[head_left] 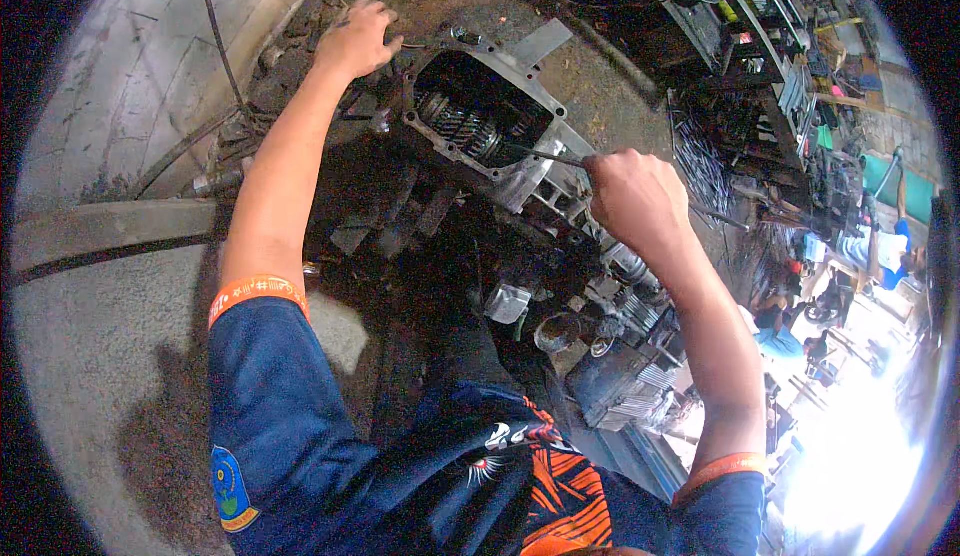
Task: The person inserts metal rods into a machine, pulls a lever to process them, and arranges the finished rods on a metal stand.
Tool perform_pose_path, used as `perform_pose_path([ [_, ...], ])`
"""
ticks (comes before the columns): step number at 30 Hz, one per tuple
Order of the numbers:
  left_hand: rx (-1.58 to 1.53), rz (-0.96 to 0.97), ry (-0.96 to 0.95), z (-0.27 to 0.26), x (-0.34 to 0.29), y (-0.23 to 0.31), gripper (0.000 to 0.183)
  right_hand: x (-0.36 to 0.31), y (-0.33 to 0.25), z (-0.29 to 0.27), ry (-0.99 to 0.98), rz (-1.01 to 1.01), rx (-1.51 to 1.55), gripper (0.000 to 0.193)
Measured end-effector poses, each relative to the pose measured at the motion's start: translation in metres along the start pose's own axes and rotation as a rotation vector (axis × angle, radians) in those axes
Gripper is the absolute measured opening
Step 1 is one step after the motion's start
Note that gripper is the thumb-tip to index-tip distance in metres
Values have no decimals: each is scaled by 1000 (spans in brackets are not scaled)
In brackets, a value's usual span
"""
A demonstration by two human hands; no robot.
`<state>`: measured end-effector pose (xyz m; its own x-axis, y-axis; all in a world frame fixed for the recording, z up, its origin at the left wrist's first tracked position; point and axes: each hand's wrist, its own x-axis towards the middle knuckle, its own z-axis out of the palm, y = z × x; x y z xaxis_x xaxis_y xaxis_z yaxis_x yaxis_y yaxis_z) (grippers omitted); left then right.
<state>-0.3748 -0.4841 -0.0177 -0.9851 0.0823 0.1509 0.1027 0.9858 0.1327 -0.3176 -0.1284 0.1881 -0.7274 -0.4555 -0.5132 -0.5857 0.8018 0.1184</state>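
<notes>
A grey metal gearbox housing point(548, 93) lies with its bolt-holed opening facing up. Inside its dark cavity sit toothed gears point(468, 134) on a shaft. My right hand point(640, 196) is closed around a long thin metal rod point(560, 159). One end of the rod reaches over the right side of the opening toward the gears; whether it touches them I cannot tell. Beyond the housing's upper left corner, my left hand point(357, 41) is held out with thumb and fingers apart. Nothing shows in it.
Metal parts point(625, 306) and a finned metal block point(630, 391) crowd the right side near me. A bundle of thin rods point(705, 161) lies farther right, beside a cluttered rack point(700, 16). A dark cable point(215, 36) hangs along the left wall. Another person point(885, 246) is far right.
</notes>
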Motion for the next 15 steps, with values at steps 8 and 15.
perform_pose_path([
  [8,-69,-87,-72,-22,2,18,55,17,-6,-17,88,-119,-9,11],
  [15,-143,-127,167,1,-9,7,64,13,17,20,111,26,84,15],
])
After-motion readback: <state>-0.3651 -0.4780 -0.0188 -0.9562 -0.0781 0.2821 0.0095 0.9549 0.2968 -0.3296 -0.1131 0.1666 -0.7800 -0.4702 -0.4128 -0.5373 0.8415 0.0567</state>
